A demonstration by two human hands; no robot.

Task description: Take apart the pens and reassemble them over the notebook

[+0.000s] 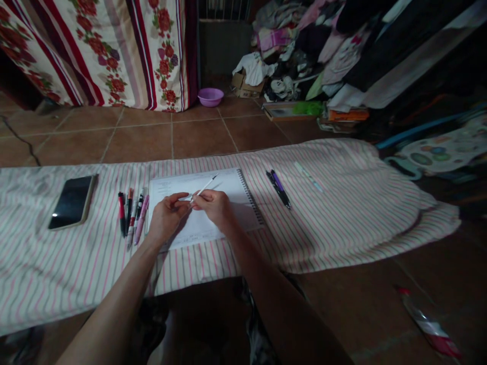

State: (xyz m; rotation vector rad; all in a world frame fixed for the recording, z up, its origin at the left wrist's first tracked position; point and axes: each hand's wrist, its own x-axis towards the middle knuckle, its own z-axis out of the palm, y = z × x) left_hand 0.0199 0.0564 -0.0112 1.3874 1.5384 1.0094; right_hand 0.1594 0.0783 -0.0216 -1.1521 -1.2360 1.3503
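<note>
Over a spiral notebook [232, 223] lying open, my two hands meet with their fingertips close together. My right hand [216, 207] pinches a thin white pen refill [207, 183], its dark tip slanting up and to the right. A small pale piece [187, 198], too small to name, sits in the closed fingers of my left hand [167, 218]. Left of the notebook lie several pens [131, 215], red, black, white and pink. To its right, a purple pen [279, 181] rests beside a black pen [277, 188].
A striped cloth [327, 223] covers the low surface. On it lie a phone [72, 203] at the left and a pale slim stick [309, 177] at the right. Beyond are a purple basin [210, 97], a floral curtain [125, 50] and heaped clothes [281, 35]. A bottle [428, 324] lies on the floor.
</note>
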